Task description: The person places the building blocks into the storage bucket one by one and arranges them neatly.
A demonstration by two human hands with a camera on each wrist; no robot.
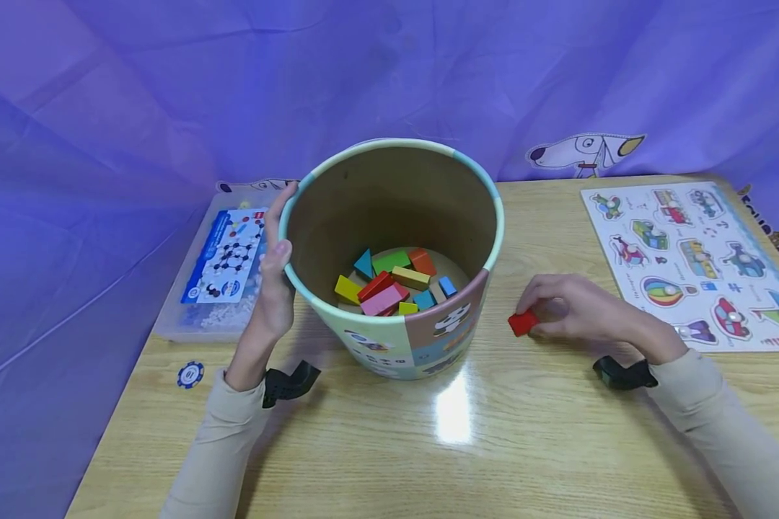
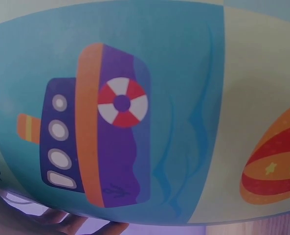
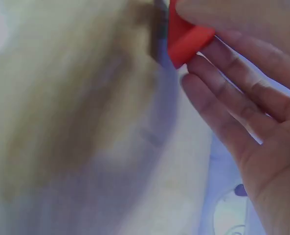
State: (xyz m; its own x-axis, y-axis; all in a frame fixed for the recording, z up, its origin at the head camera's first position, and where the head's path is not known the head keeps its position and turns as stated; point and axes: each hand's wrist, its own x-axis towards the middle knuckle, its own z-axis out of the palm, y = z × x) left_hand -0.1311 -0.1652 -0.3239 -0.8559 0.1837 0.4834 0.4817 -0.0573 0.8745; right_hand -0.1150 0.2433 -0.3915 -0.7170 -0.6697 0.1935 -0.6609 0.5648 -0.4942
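Note:
A large round toy bucket point(image 1: 422, 360) with printed panels stands mid-table, several coloured wooden blocks point(image 1: 381, 299) at its bottom. My left hand point(image 1: 275, 288) rests against its left outer side, with fingers and thumb up at the rim. A printed ship on the bucket wall point(image 2: 184, 49) fills the left wrist view, and fingertips show along its lower edge. To the right of the bucket, my right hand point(image 1: 574, 310) pinches a red wooden block point(image 1: 522, 322) between thumb and fingers, close over the table. The right wrist view shows angled faces on that red block point(image 3: 186, 46).
A clear plastic box point(image 1: 188, 324) with a blue molecule-kit label lies at left. Near it sits a blue and white poker chip point(image 1: 190, 375). A vehicle peg puzzle board point(image 1: 643, 288) lies at right. A purple curtain point(image 1: 363, 72) hangs behind the wooden table point(image 1: 363, 454).

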